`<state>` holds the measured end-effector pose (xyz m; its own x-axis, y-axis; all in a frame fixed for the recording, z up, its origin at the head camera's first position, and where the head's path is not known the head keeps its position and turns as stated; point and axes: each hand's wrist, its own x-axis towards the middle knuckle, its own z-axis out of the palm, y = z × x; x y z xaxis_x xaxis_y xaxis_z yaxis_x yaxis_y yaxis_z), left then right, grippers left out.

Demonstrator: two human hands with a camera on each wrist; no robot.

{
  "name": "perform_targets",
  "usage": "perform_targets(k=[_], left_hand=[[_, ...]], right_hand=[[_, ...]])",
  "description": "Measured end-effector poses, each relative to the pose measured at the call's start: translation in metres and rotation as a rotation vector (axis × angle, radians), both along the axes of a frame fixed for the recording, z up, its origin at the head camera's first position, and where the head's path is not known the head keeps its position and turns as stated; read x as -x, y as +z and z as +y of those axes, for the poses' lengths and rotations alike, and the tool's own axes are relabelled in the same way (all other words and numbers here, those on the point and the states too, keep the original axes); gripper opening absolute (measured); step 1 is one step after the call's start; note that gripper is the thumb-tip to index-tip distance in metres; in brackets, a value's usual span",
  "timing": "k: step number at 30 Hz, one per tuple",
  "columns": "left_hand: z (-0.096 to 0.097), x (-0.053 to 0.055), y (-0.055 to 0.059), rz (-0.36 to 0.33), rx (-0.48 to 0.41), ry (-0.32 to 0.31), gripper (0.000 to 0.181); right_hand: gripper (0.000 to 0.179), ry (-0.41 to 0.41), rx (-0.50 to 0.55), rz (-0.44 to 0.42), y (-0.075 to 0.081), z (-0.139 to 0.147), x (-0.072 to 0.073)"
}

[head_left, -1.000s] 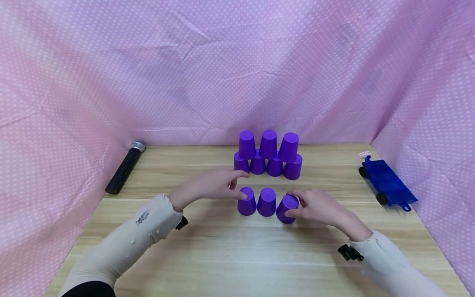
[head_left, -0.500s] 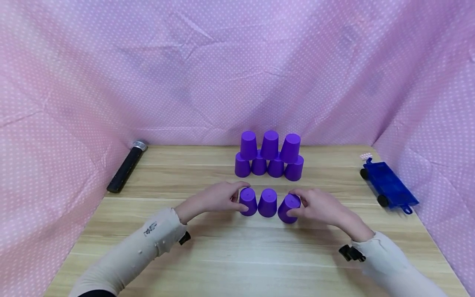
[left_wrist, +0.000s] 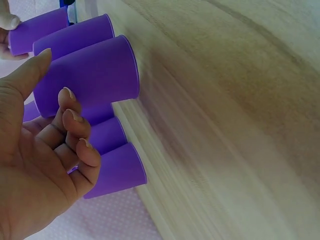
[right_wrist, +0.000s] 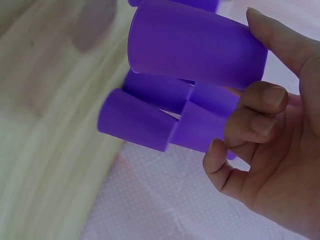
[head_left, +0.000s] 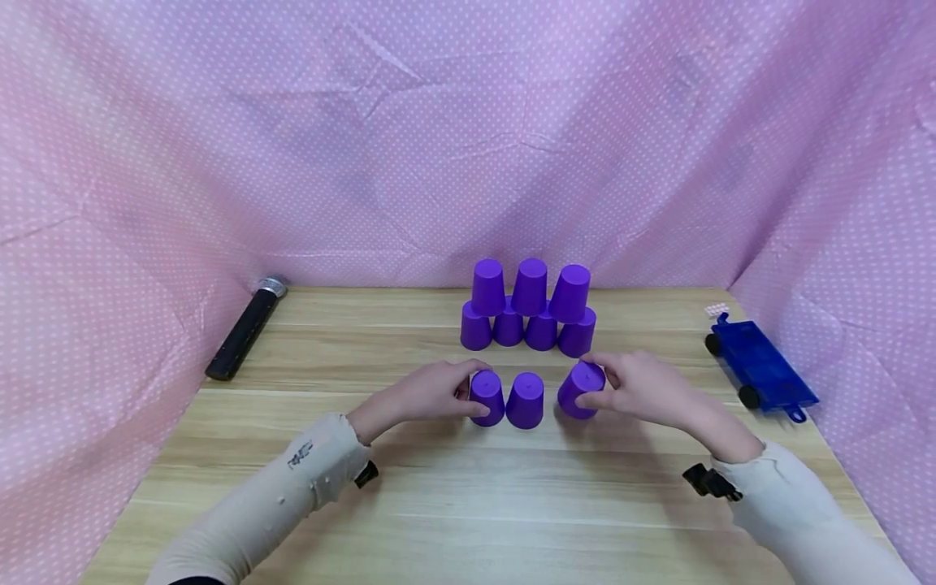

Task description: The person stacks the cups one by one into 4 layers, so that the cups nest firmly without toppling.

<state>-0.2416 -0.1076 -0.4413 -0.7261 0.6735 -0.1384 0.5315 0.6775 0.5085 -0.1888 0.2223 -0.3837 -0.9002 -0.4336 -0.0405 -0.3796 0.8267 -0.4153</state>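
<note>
Three upside-down purple cups stand in a front row on the table. My left hand (head_left: 431, 392) grips the left cup (head_left: 490, 401) near its closed end, thumb in front and index finger behind. The middle cup (head_left: 525, 405) stands beside it, untouched. Pinched between thumb and index finger of my right hand (head_left: 649, 392), the right cup (head_left: 568, 398) hangs tilted over the table, a shadow beneath it. In the right wrist view the other fingers curl loosely below that cup (right_wrist: 195, 45). Behind, three upper cups (head_left: 530, 286) rest on a lower row of several purple cups (head_left: 476, 328).
A black microphone (head_left: 244, 329) with a silver head lies at the table's left. On the right is a blue toy trailer (head_left: 760, 364) with black wheels, a small pale pink-and-white item (head_left: 717, 309) behind it. Pink dotted cloth (head_left: 468, 146) surrounds the table (head_left: 475, 520).
My left hand has come down and taken hold of the left cup. My right hand has lifted the right cup and moved it right and back, away from the middle cup.
</note>
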Motion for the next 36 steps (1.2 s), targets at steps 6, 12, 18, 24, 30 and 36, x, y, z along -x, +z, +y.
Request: perform_targets(k=[6, 12, 18, 24, 30, 36], left_hand=[[-0.001, 0.001, -0.005, -0.001, -0.020, 0.011, 0.060], [-0.002, 0.001, -0.012, -0.014, -0.051, 0.010, 0.057], [-0.005, 0.004, -0.018, -0.019, -0.038, 0.019, 0.057], [-0.006, 0.004, -0.019, -0.019, -0.049, 0.021, 0.058], [-0.006, 0.003, -0.021, 0.004, -0.046, 0.008, 0.060], [-0.008, 0.003, -0.025, -0.012, -0.068, 0.013, 0.061]], right_hand=[[0.042, 0.042, -0.014, 0.047, 0.016, -0.002, 0.004], [0.040, 0.041, -0.016, 0.045, 0.038, -0.006, 0.011], [0.035, 0.052, -0.005, 0.059, 0.059, -0.013, 0.021], [0.033, 0.046, -0.039, 0.079, 0.080, -0.020, 0.034], [0.050, -0.009, -0.097, 0.075, 0.101, -0.023, 0.050], [0.068, -0.024, -0.117, 0.090, 0.122, -0.025, 0.070]])
